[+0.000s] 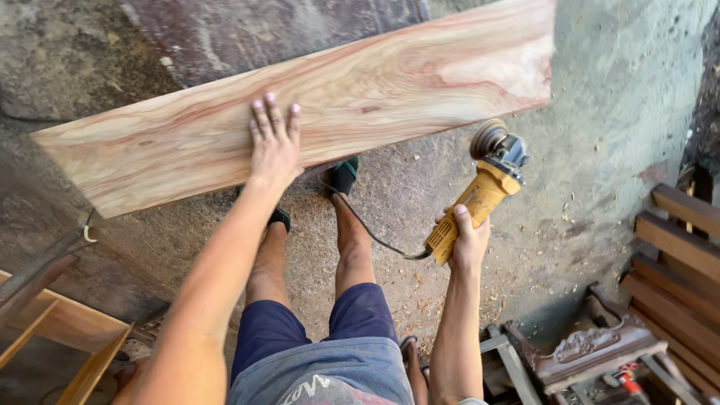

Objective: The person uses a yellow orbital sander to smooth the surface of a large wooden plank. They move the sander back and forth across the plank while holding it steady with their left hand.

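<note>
While left hand [274,144] lies flat, fingers spread, on wooden plank [300,101], right hand [466,241] grips yellow angle grinder [480,191]; disc apparently clear of plank.

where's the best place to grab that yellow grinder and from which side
Probably the long yellow body of the grinder, taken from its rear, cord end, as the right hand does now. The body is narrow enough to wrap, and that grip stays clear of the sanding disc at the head.

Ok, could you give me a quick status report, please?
Left hand flat on wooden plank. Right hand gripping yellow angle grinder, clear of plank. Nothing between.
</note>
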